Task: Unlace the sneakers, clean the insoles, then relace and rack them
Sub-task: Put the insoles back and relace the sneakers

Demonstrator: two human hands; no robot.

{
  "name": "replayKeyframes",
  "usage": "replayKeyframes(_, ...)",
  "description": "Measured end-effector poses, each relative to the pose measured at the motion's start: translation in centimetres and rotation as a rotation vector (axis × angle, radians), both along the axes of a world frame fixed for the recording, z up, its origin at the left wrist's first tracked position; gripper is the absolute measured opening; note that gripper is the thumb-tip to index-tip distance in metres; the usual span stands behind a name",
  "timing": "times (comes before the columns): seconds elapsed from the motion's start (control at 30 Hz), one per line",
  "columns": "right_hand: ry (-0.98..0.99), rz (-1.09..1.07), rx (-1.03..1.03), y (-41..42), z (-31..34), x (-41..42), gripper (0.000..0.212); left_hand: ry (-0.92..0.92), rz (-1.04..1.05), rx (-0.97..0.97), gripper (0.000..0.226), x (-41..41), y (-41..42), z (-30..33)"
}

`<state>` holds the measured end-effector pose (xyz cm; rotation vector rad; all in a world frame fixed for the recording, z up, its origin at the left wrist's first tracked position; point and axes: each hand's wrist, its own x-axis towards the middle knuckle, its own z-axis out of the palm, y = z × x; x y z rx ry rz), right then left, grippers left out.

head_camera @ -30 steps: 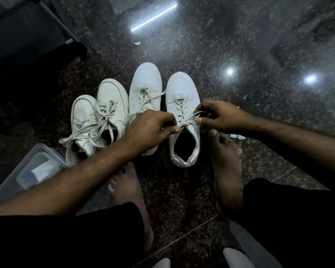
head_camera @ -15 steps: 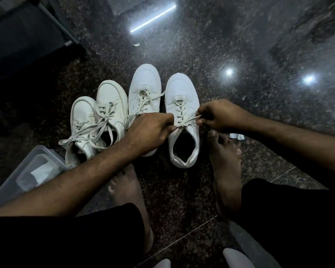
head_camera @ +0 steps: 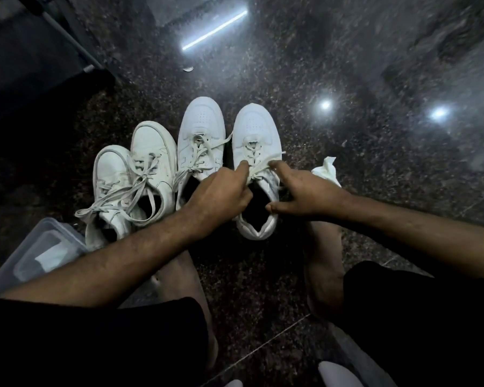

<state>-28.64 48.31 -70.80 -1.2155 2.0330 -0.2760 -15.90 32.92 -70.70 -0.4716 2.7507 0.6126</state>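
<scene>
1. Sneakers, four, white, side by side on dark floor [head_camera: 333,65]; toes pointing away from person, heel openings toward person, long axis running near to far.
2. Rightmost sneaker [head_camera: 256,127]: between both hands, toe far, heel near, almost straight, laces [head_camera: 263,163] loose over the tongue.
3. Left hand [head_camera: 221,194]: over the opening of rightmost sneaker, fingers curled, forefinger and thumb pinching the lace near the upper eyelets.
4. Right hand [head_camera: 302,191]: at right side of same sneaker, forefinger stretched to the lace and touching it, thumb pointing to the heel opening; real grip on the lace cannot be told.
5. Second white sneaker [head_camera: 201,121]: just beside on the left, parallel, laces slack and hanging to the side.
6. Two cream sneakers [head_camera: 151,146]: further left, toes leaning a little to the right, touching each other, laces untied and spread across both.
7. White crumpled wipe [head_camera: 326,170]: on floor just right of right hand.
8. Clear plastic box [head_camera: 39,247]: at lower left, near the cream pair, partly behind left forearm.
9. Bare feet on floor near the heels of the sneakers, black shorts at the bottom.
10. Floor: polished dark speckled stone, reflecting one long lamp and two round lamps; dim room, dark furniture at upper left.
</scene>
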Motion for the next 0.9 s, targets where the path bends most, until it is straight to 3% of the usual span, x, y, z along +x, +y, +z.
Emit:
replayKeyframes(0.1,0.017,-0.069,-0.045,-0.4,-0.4,-1.2,0.071,0.097,0.059,0.045,0.044,-0.6,-0.4,-0.3)
replayKeyframes(0.23,-0.001,-0.104,-0.045,-0.1,-0.9,-2.6,0.069,0.118,0.100,0.051,0.048,-1.4,-0.1,-0.4)
replayKeyframes(0.37,0.046,-0.111,-0.098,1.8,-1.0,-4.2,0.044,0.078,0.038,-0.185,0.048,-1.6,-0.1,-0.3)
replayKeyframes(0.5,0.317,-0.225,-0.054,5.6,-1.7,-6.6,0.022,0.177,0.007,-0.367,0.066,-2.6,-0.1,0.9)
replayKeyframes(0.6,0.421,-0.267,0.010,7.2,-2.7,-7.2,0.033,0.264,-0.066,-0.285,0.065,-3.7,0.8,1.2)
replayKeyframes(0.7,0.389,-0.252,0.065,7.6,-3.6,-7.3,0.041,0.255,-0.134,-0.227,0.060,-3.9,1.5,1.1)
replayKeyframes(0.9,0.296,-0.278,0.019,6.5,-3.6,-7.4,0.009,0.294,-0.117,-0.156,0.040,-3.9,1.0,0.9)
